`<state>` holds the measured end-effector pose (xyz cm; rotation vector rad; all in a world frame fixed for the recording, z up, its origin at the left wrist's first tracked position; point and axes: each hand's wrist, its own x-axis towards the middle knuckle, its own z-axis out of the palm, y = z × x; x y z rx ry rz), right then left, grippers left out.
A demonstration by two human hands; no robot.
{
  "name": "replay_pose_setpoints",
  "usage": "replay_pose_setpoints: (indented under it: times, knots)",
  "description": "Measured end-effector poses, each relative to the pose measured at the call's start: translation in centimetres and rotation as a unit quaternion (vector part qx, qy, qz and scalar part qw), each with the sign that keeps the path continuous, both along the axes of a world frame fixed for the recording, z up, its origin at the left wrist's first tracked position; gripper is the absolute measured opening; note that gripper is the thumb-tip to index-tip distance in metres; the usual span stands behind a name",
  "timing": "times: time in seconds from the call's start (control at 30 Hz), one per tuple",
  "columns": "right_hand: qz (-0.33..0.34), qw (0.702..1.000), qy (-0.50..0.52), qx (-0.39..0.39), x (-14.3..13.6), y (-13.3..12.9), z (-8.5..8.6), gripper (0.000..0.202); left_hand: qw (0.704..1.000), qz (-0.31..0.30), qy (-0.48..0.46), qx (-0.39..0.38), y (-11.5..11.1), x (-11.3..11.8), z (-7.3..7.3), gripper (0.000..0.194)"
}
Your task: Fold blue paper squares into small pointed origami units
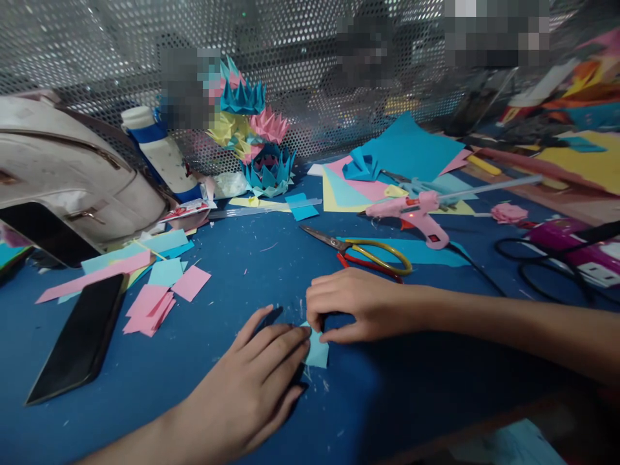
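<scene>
Light-blue paper square: between your hands, left on its left side, right at its top edge.
Your left hand [264,378] lies palm-down, fingers extended, fingertips over the left part of the light-blue paper [318,355], which sits flat on the blue table [217,284] to the right of those fingertips. Your right hand [365,309] curls in from the right, thumb and index at the paper's top; can't tell if they pinch it. Neither hand is clearly nearer. Your fingers cover part of the paper, so no long axis readable. Scissors [343,245] lie just beyond your right hand.
</scene>
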<state>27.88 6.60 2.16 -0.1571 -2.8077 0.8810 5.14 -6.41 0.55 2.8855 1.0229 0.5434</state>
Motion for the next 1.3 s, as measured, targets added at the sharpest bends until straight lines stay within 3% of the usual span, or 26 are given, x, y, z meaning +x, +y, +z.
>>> replay_pose_setpoints:
  times: [0.2,0.53,0.8,0.97,1.3]
  knots:
    - [-0.128,0.989,-0.017,-0.072,-0.2,-1.2,-0.1,0.007,0.999,-0.005,-0.038,0.037,-0.1,0.3,-0.2,0.029]
    - [-0.205,0.977,0.022,-0.057,-0.7,-2.1,-1.3,0.015,0.998,-0.007,-0.053,0.045,0.1,0.4,-0.2,0.028]
    - [-0.163,0.983,0.089,-0.009,-0.8,-1.7,-2.2,0.004,0.996,0.007,-0.036,0.078,-0.1,0.4,0.0,0.028]
    - [-0.160,0.982,0.097,0.009,-0.6,-1.7,-2.3,0.010,0.995,0.041,-0.016,0.092,-0.2,0.6,-0.3,0.028]
    - [-0.064,0.977,0.061,0.193,-0.2,-1.5,-1.7,0.027,0.992,0.053,-0.004,0.112,-0.4,0.4,-0.5,0.027]
